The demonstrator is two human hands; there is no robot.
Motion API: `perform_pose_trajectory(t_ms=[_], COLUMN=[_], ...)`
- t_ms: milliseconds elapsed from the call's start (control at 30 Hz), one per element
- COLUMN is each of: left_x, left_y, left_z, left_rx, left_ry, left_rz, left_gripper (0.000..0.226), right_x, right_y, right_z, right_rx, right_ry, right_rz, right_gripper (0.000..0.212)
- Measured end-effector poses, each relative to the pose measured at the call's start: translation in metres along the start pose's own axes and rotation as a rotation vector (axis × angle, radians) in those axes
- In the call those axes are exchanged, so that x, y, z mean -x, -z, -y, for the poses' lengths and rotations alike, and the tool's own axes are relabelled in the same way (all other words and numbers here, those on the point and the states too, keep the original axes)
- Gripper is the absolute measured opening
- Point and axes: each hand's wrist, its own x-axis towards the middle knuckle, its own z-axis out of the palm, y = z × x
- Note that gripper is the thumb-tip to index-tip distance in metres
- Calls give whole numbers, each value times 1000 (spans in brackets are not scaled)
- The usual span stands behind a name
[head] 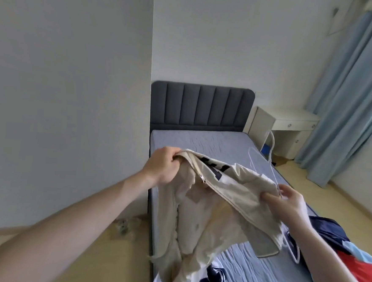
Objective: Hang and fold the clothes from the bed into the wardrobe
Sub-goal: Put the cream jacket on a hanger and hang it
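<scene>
Above bed [213, 140], left hand [164, 167] grips cream jacket [215, 206] collar; right hand [286, 203] pinches jacket edge and white hanger [264, 166].

Your left hand [164, 166] and right hand [290, 204] are ungloved. Both forearms show bare up to the frame edge; no sleeve, watch, ring or marking can be made out.

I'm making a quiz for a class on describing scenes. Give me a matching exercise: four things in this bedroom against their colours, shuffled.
Things:
1. jacket, held up by left hand and right hand
2. headboard
3. curtain
4. bedside table

Colours:
A. light blue
B. white
C. cream
D. dark grey

Pairs: 1-C, 2-D, 3-A, 4-B
</scene>
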Motion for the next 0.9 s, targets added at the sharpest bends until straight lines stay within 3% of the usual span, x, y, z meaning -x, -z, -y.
perform_pose_trajectory(t_ms=[133,233,300,433,500,600,733,867,900], left_x=[-4,-3,-2,-5,-3,15,62,109,117], left_y=[19,26,25,27,27,11,-33,-75,-84], left_z=[-50,-83,-95,-83,-61,-18,35,84,93], left_rx=[-10,-142,-193,-273,-347,-367,-40,142,129], left_ry=[-146,-281,-339,-348,-312,-234,-41,270,319], left_rz=[56,169,232,232,198,131,14,112,163], left_gripper=[30,30,31,28,29,30,15,38,33], right_x=[29,56,64,59,55,57,67,69,69], right_y=[-33,-54,-66,-76,-76,-82,-95,-97,-96], right_z=[7,36,54,77,80,83,80,70,67], right_rx=[-27,-212,-246,-299,-357,-375,-436,-475,-480], right_ry=[101,260,358,390,347,334,303,237,232], right_rz=[30,151,179,96,131,189,279,320,325], right_gripper=[73,81,70,16,7,11,14,19,22])
